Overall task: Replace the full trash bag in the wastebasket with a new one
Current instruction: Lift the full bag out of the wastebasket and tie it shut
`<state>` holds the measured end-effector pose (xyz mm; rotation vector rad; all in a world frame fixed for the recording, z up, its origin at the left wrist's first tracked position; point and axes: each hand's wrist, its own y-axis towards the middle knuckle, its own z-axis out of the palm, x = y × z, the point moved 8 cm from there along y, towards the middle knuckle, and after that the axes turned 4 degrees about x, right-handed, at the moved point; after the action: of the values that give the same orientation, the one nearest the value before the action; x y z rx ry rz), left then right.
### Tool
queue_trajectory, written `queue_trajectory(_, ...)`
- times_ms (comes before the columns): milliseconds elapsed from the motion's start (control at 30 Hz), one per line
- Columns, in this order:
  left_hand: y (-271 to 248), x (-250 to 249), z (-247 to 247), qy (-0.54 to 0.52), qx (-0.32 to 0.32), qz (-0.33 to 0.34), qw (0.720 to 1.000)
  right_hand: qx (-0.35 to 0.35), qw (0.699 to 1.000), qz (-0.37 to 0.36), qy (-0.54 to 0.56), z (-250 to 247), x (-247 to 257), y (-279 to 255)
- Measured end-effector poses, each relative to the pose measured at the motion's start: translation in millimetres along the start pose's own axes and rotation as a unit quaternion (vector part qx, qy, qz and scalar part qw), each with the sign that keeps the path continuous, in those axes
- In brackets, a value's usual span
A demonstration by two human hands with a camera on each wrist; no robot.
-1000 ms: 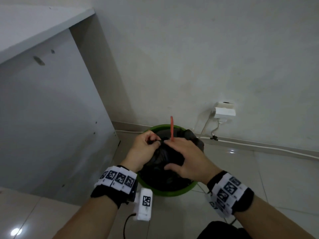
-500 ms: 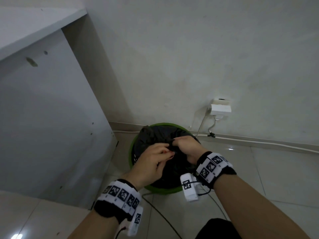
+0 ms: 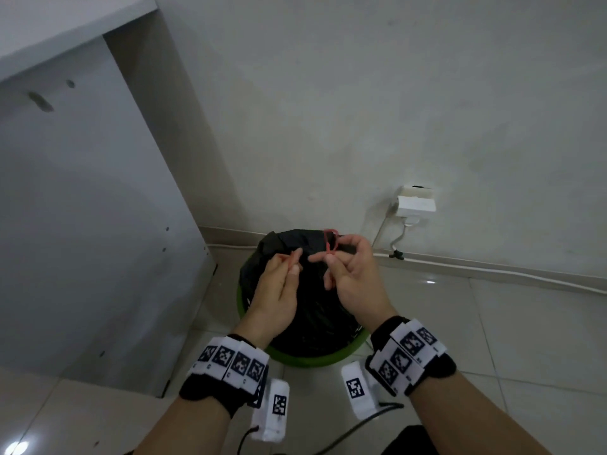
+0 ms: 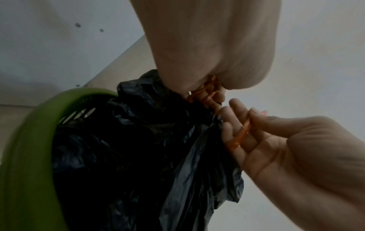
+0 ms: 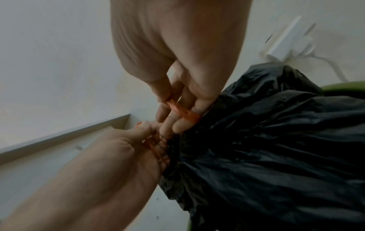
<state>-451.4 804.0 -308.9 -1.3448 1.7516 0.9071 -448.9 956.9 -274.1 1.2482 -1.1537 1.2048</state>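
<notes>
A green wastebasket (image 3: 315,357) stands on the floor by the wall, with a full black trash bag (image 3: 312,307) gathered at its neck. A red-orange drawstring (image 3: 329,241) runs out of the neck. My left hand (image 3: 294,262) pinches one end of it just above the bag. My right hand (image 3: 328,257) holds the other end, looped over its curled fingers. In the left wrist view, the left hand (image 4: 197,84) pinches the drawstring (image 4: 240,137) beside the bag (image 4: 138,156) and basket rim (image 4: 23,140). The right wrist view has the drawstring (image 5: 183,113) crossing the right hand's fingers (image 5: 189,100).
A white cabinet side panel (image 3: 82,224) rises close on the left of the basket. A wall socket with a white adapter (image 3: 415,203) sits behind it, and a cable (image 3: 492,270) runs along the skirting. Tiled floor (image 3: 492,339) spreads to the right.
Half a second ago both hands were pressed together into the bag's neck. Now they are raised and slightly apart, each with drawstring in its fingers, and the bag's top stands higher.
</notes>
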Motion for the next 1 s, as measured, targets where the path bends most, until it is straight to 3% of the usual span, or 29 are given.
queue_trajectory(100,0,-3,-6,-0.018,-0.066,0.024,0.997,0.017,0.999,0.027,0.030,5,-10,-7)
queue_trajectory(200,-1,2,-7,-0.062,-0.090,0.026,0.994,0.058,0.997,0.045,-0.004,13,-25,-9)
queue_trajectory(300,-3,7,-7,-0.061,-0.095,0.017,0.993,0.001,0.997,0.039,-0.066,-2,-37,3)
queue_trajectory(500,2,0,7,-0.095,-0.013,0.020,0.995,-0.006,1.000,0.026,0.014,-1,-37,5)
queue_trajectory(600,3,-6,7,-0.041,-0.029,0.045,0.998,0.031,0.997,0.017,0.070,3,-36,-2)
queue_trajectory(767,6,0,2,-0.045,-0.057,0.011,0.997,0.085,0.990,0.056,0.102,3,-42,-2)
queue_trajectory(1000,10,-19,13,0.007,0.057,0.042,0.997,0.087,0.986,0.117,0.080,12,-45,-2)
